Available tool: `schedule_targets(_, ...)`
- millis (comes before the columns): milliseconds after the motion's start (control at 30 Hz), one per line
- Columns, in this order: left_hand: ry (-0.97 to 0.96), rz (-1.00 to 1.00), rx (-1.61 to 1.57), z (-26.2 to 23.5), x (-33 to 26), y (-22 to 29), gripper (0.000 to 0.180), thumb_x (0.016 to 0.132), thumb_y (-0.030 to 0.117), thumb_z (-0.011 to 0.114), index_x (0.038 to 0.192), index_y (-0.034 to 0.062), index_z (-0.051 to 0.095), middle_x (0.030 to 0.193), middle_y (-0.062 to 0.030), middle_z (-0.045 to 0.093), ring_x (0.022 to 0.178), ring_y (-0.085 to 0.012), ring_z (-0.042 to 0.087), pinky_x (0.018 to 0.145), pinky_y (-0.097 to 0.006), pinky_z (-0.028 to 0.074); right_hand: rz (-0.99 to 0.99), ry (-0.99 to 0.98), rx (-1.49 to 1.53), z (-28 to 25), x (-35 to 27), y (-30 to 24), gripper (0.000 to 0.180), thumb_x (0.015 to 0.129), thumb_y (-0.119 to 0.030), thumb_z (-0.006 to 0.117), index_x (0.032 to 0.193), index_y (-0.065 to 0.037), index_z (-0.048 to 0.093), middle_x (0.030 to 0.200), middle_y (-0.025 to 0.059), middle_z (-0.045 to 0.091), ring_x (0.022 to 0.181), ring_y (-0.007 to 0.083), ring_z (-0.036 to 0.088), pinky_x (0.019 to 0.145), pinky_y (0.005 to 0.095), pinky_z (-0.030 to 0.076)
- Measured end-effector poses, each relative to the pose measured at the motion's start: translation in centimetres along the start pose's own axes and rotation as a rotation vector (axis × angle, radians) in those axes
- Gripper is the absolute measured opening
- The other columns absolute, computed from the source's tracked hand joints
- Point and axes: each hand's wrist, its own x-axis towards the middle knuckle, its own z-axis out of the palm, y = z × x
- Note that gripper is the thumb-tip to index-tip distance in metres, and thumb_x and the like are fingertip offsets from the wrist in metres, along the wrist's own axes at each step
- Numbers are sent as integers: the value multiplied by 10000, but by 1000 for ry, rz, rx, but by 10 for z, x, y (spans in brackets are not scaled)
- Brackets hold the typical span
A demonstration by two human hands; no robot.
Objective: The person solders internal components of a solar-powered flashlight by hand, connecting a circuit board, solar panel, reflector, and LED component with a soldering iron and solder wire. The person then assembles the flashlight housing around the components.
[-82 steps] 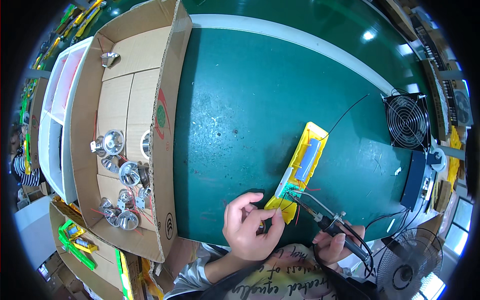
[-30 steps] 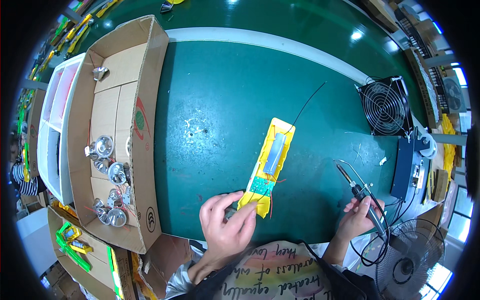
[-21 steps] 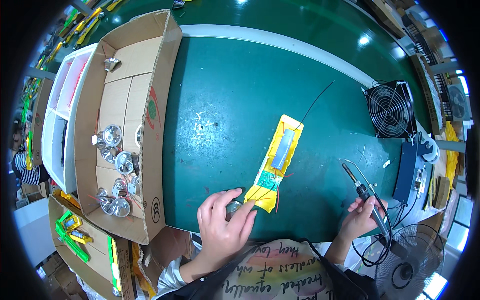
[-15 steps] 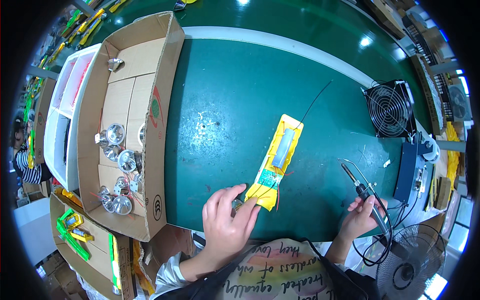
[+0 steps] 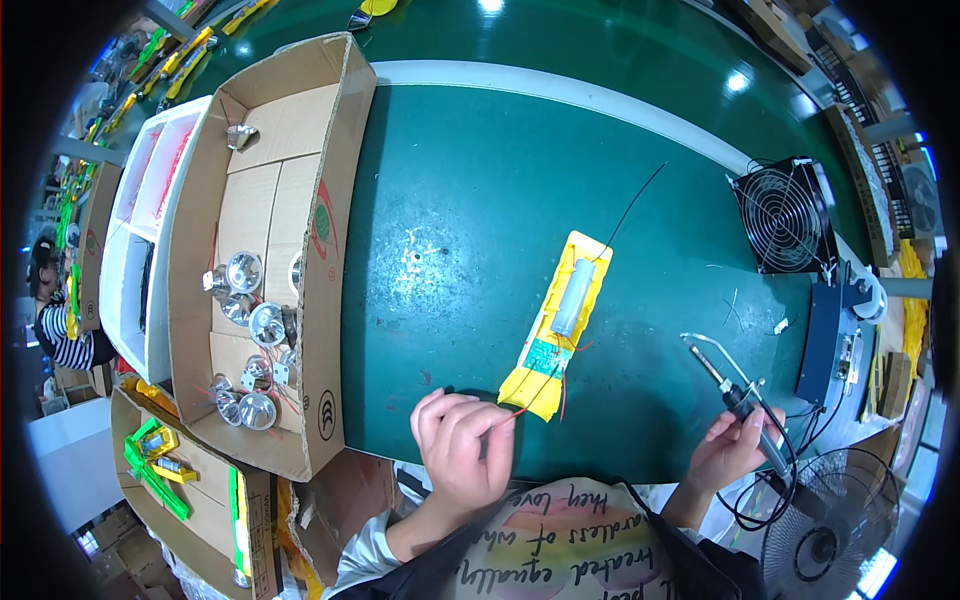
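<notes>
A yellow plastic flashlight housing (image 5: pixel 537 393) lies open on the green bench, tilted away to the right. In it sit a grey cylindrical battery (image 5: pixel 572 298) and a small green circuit board (image 5: pixel 547 357). One long black wire (image 5: pixel 637 204) sticks out past the far end. At the near end, my left hand (image 5: pixel 462 447) is closed, thumb and forefinger pinching the end of a thin red wire (image 5: pixel 524 410). Off to the right, my right hand (image 5: pixel 737 450) grips a soldering iron (image 5: pixel 738 401) with a curved metal tube beside its tip. The tip points up-left, apart from the housing.
On the left stands a cardboard box (image 5: pixel 325 260) with several shiny lamp reflectors (image 5: pixel 267 324); a white foam box (image 5: pixel 127 290) is beyond it. A black fan (image 5: pixel 783 215) and a dark blue bench unit (image 5: pixel 825 345) stand at right. Another person (image 5: pixel 60 325) is at far left.
My left hand has drawn back from the housing's near end, and its fingers have closed into a pinch on the red wire. The soldering iron has shifted slightly right and down.
</notes>
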Motion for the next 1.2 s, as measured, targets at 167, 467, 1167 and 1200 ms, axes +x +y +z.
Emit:
schedule_targets(167, -4, -33, 92, 12, 4, 1, 116, 661, 61, 660, 744, 90, 583, 709, -25, 531, 739, -205, 484, 800, -386, 360, 116, -88, 188, 10, -27, -9, 170, 825, -145, 463, 780, -35, 341, 553, 53, 423, 355, 85, 364, 343, 167, 307)
schedule_targets(467, 95, -32, 77, 21, 7, -4, 212, 530, 44, 730, 678, 129, 605, 680, 6, 408, 681, -183, 420, 692, -347, 382, 288, -238, 88, 34, -54, -19, 279, 799, -194, 564, 844, -29, 343, 594, 102, 491, 368, 120, 468, 314, 209, 375)
schedule_targets(1167, 91, -18, 47, 24, 9, -6, 200, 489, 45, 721, 636, 133, 618, 649, 18, 415, 656, -178, 427, 627, -311, 353, 299, -343, -45, 42, -51, -26, 261, 802, -188, 531, 830, -15, 338, 567, 112, 482, 360, 116, 454, 311, 203, 335)
schedule_targets(1200, 89, -16, 41, 24, 10, -6, 197, 493, 46, 722, 636, 133, 619, 649, 18, 416, 655, -177, 426, 626, -311, 353, 300, -339, -49, 43, -51, -27, 259, 800, -186, 533, 831, -15, 341, 566, 111, 480, 359, 116, 453, 309, 202, 333)
